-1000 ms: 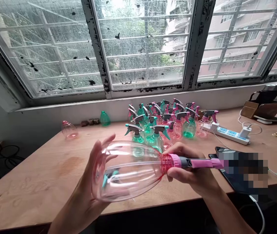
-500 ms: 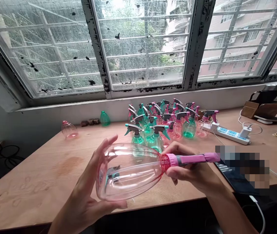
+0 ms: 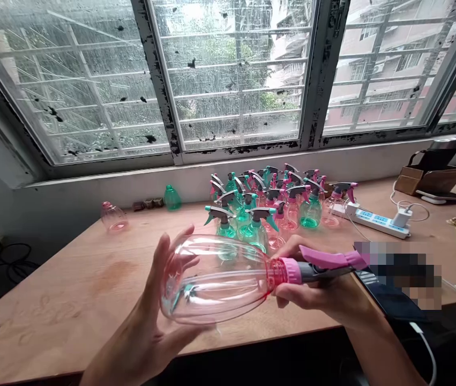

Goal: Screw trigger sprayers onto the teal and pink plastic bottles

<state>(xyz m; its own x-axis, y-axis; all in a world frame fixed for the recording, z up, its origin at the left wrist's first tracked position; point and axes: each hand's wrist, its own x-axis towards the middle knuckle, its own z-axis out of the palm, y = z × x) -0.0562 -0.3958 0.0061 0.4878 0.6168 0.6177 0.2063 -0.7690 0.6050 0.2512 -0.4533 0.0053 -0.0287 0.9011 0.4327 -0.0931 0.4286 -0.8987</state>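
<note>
The pink spray bottle [image 3: 215, 279] is lying sideways in mid-air between two hands, above the wooden table's [image 3: 62, 279] front edge, base to the left, neck to the right; over at far left, another pink bottle [image 3: 114, 219] is standing near the back corner; here the left hand [image 3: 143, 321] is cupping the held base, fingers spreading behind it, thumb curving beneath; behind, small brown blocks [image 3: 148, 203] are sitting beside a green bottle [image 3: 172, 198]; mid-table, pink and green spray bottles [image 3: 311, 210] are crowding together; on the held neck, the pink-and-grey spray head [image 3: 310, 272] is pointing right, and the right hand [image 3: 326, 300] is pinching around that neck, thumb in front; farther right, a white power strip [image 3: 380, 222] is resting beyond a dark flat device [image 3: 388, 297], partly pixelated.
</note>
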